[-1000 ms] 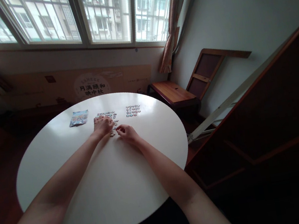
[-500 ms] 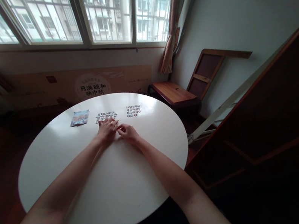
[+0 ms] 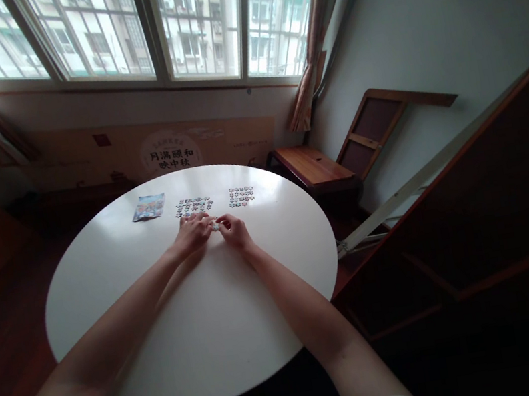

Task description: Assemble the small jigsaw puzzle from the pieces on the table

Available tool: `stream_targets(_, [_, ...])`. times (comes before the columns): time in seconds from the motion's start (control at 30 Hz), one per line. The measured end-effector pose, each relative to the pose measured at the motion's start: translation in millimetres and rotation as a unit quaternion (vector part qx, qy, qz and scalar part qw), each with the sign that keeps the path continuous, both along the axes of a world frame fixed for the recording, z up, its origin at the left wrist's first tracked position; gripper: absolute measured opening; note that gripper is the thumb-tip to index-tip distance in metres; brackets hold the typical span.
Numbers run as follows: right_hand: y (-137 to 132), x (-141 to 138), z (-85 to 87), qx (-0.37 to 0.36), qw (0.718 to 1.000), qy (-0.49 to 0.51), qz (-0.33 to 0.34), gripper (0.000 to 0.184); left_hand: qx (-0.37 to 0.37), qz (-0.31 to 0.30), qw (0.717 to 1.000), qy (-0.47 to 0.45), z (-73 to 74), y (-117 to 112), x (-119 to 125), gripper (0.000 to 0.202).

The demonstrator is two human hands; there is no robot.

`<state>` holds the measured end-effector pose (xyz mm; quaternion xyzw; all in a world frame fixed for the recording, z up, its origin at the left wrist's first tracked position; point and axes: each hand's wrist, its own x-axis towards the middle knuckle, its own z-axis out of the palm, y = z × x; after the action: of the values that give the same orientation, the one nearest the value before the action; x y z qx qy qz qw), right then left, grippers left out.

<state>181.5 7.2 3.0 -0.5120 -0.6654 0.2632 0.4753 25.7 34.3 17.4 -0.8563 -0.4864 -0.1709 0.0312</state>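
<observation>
A small pale jigsaw piece (image 3: pixel 216 226) shows between my two hands, low over the table. My right hand (image 3: pixel 235 231) has its thumb and fingers pinched on its right side. My left hand (image 3: pixel 192 233) is bent around its left side, thumb and fingertips at the piece; whether it is one piece or two joined is too small to tell. Just beyond my left fingers lie rows of loose jigsaw pieces (image 3: pixel 195 205). A second block of jigsaw pieces (image 3: pixel 242 195) is laid out farther right.
A printed picture packet (image 3: pixel 149 207) lies at the far left of the round white table (image 3: pixel 207 342). Beyond the table's right side stand a wooden stool (image 3: pixel 314 164) and a folded wooden frame (image 3: pixel 369 126) against the wall. A barred window (image 3: pixel 195 27) is ahead.
My hands have drawn slightly apart, and the pale jigsaw piece now shows between them. My left fingers have drawn in from their spread. The whole view has shifted a little.
</observation>
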Motion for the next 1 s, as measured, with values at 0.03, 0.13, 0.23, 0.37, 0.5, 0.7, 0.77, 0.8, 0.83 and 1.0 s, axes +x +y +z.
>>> stream_targets(0.03, [0, 0, 0.3, 0.006, 1.000, 0.002, -0.019, 0.017, 0.009, 0.009, 1.000, -0.010, 0.6, -2, -2, 0.033])
stream_targets(0.13, [1, 1, -1.2, 0.028, 0.998, -0.015, -0.053, 0.022, 0.024, 0.043, 0.998, -0.040, 0.8, -8, -10, 0.036])
stream_targets(0.23, [2, -1, -5.6, 0.032, 0.996, -0.056, -0.056, 0.022, 0.018, 0.061, 0.996, -0.067, -2.2, -16, -20, 0.032])
stream_targets(0.37, [0, -2, -10.1, 0.050, 0.990, -0.127, -0.042, 0.022, 0.023, 0.059, 0.994, -0.090, -7.3, -29, -31, 0.027])
stream_targets(0.5, [-3, -2, -9.5, 0.070, 0.981, -0.183, -0.013, 0.024, 0.036, 0.044, 0.992, -0.113, -9.4, -38, -33, 0.024])
stream_targets(0.7, [-4, 1, -6.6, 0.053, 0.981, -0.186, -0.009, 0.024, 0.050, -0.006, 0.994, -0.101, -9.2, -43, -23, 0.020])
stream_targets(0.77, [-4, 1, -5.9, 0.046, 0.984, -0.175, -0.007, 0.022, 0.051, -0.009, 0.994, -0.099, -9.8, -43, -21, 0.017])
stream_targets(0.8, [-4, 1, -5.5, 0.042, 0.985, -0.167, -0.005, 0.022, 0.052, -0.008, 0.994, -0.100, -10.3, -43, -21, 0.016])
stream_targets(0.83, [-4, 1, -5.0, 0.039, 0.986, -0.159, -0.003, 0.022, 0.054, -0.008, 0.994, -0.099, -11.0, -42, -22, 0.016])
stream_targets(1.0, [-4, 1, -3.1, 0.024, 0.989, -0.148, 0.003, 0.023, 0.057, -0.020, 0.994, -0.088, -12.5, -41, -23, 0.016])
